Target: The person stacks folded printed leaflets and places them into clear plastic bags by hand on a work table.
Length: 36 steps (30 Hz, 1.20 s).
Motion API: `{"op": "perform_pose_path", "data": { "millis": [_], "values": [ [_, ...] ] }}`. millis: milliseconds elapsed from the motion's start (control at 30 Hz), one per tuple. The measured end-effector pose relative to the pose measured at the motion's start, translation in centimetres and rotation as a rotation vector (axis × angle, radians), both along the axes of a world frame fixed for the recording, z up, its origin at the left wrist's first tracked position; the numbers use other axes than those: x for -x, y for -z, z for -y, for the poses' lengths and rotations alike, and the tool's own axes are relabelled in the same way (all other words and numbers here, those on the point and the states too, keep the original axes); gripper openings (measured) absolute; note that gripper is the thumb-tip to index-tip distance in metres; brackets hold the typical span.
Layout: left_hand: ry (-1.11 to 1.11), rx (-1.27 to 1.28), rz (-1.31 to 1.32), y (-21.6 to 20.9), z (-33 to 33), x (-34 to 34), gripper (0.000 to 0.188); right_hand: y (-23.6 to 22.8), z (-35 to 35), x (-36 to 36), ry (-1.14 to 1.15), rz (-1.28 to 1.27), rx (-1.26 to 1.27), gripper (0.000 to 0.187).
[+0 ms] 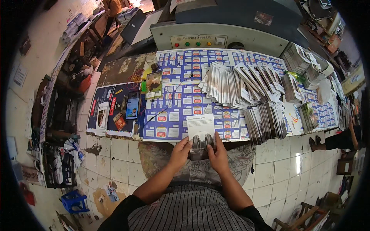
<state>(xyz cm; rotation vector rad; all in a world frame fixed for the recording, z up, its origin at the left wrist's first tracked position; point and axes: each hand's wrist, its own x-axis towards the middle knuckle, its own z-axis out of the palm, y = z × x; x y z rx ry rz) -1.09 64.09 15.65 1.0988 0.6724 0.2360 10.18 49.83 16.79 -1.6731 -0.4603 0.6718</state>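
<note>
A white printed card [200,130] with a dark picture on its lower part is held upright over my lap, at the near edge of the low table [115,73]. My left hand [180,151] grips its lower left side and my right hand [217,154] grips its lower right side. Both thumbs press on the card's dark lower part. Just beyond it, large blue-and-white printed sheets [181,104] cover the tabletop.
Fanned rows of folded cards [239,82] and further stacks [266,121] lie to the right on the sheets. A phone [132,105] rests at the left. A grey machine [219,36] stands behind. Another person's leg and sandalled foot [327,142] show at right. A blue stool [75,201] stands lower left.
</note>
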Motion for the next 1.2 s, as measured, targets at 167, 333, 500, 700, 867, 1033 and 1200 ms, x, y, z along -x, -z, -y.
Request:
{"op": "perform_pose_path", "data": {
  "millis": [167, 333, 500, 700, 867, 1033, 1200],
  "values": [
    [0.005, 0.018, 0.010, -0.2, -0.1, 0.0, 0.039, 0.1, -0.3, 0.4, 0.029, 0.878, 0.159, 0.052],
    [-0.172, 0.235, 0.216, 1.5, 0.5, -0.4, 0.029, -2.6, -0.6, 2.4, -0.049, 1.180, 0.115, 0.044],
    [-0.069, 0.324, 0.418, 2.6, 0.1, 0.5, 0.028, -3.8, -1.3, 3.2, -0.251, 1.011, -0.129, 0.048],
    [-0.149, 0.548, 0.261, 4.0, -0.7, 1.0, 0.027, -4.5, -1.6, 4.0, -0.351, 1.023, -0.176, 0.050],
    [-0.104, 0.439, 0.366, 7.4, -1.6, 1.9, 0.038, -4.7, -1.8, 3.9, -0.396, 0.914, -0.253, 0.045],
    [-0.037, 0.710, 0.593, 2.7, -3.5, 1.4, 0.066, -6.1, -1.7, 0.9, 0.015, -0.139, -0.246, 0.023],
    [-0.034, 0.494, 0.448, 4.5, -5.0, -0.1, 0.047, 0.0, -1.3, -3.6, 0.139, -0.213, -0.319, 0.016]
  ]
}}
